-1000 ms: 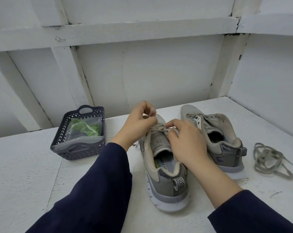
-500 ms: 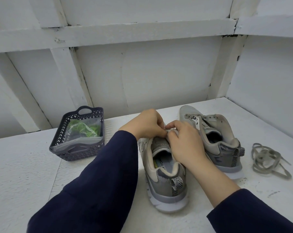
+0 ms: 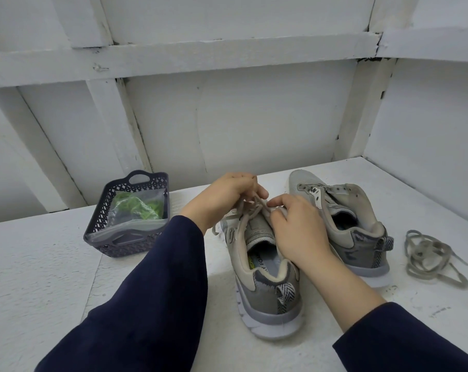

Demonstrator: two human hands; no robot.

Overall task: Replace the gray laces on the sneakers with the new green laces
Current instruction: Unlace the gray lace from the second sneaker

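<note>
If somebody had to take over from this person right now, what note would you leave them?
Left hand grips the gray lace on the near sneaker; right hand pinches it too.
Far sneaker is unlaced; its old lace lies to its right.
Green laces sit bagged in the basket.
To do: finish unlacing, then thread green laces into both sneakers.

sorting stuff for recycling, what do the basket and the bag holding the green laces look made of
Basket: probably moulded plastic, matte dark purple-grey; the lattice cut-outs and handle hole suggest it. Bag: seemingly thin clear plastic film, slightly glossy; the green laces show through it.
</note>
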